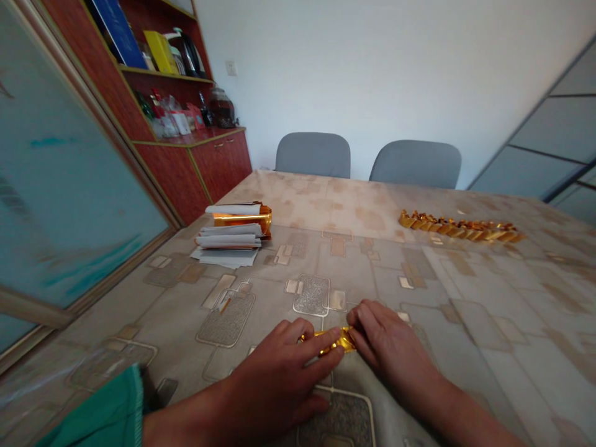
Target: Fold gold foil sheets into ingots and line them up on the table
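Here, gold foil (345, 341): is lying at the lower centre of the frame.
Left hand (285, 367): is resting its fingers across the foil; whether they are pinching, I cannot tell.
Right hand (390, 338): is pinching the foil's right end.
Paper stack (230, 240): is sitting left of centre.
Folded gold row (459, 229): is lying right of centre.

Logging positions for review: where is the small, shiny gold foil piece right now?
In the head view, the gold foil piece is below and right of centre, between the left hand and right hand, over the patterned beige tablecloth.
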Demonstrator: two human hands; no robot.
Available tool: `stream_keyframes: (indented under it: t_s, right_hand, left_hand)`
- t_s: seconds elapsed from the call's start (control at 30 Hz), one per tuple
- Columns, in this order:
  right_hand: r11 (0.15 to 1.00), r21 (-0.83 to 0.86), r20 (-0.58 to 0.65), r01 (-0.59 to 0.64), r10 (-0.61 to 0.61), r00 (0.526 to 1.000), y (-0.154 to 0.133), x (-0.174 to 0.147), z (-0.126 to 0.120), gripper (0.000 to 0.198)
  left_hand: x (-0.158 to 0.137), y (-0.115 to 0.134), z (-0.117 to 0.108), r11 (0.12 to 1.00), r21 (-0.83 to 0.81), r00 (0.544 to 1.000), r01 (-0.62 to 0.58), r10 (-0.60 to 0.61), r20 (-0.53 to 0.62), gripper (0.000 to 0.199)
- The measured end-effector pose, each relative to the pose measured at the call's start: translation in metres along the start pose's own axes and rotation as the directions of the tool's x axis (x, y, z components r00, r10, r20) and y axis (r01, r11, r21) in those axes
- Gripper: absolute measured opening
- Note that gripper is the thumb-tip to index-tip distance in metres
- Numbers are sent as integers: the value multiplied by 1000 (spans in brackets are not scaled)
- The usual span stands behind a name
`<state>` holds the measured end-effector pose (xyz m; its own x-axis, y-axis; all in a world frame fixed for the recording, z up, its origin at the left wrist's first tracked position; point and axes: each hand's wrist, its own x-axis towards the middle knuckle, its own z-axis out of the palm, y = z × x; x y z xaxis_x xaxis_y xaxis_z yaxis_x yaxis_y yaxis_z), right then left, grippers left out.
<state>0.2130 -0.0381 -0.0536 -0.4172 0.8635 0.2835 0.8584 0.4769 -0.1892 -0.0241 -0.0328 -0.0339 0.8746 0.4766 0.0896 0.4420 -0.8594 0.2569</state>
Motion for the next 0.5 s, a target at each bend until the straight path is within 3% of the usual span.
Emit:
stream_keyframes:
  t_s: [0.2, 0.5]
  right_hand:
    - [997, -35, 10, 67, -67, 998, -4, -12, -5, 13]
    - [973, -228, -107, 26, -51, 993, -4, -40, -11, 46]
  left_hand:
    - [2, -1, -1, 999, -34, 1000, 1, -1, 11, 62]
    - [0, -2, -5, 999, -34, 1000, -13, 14, 18, 61]
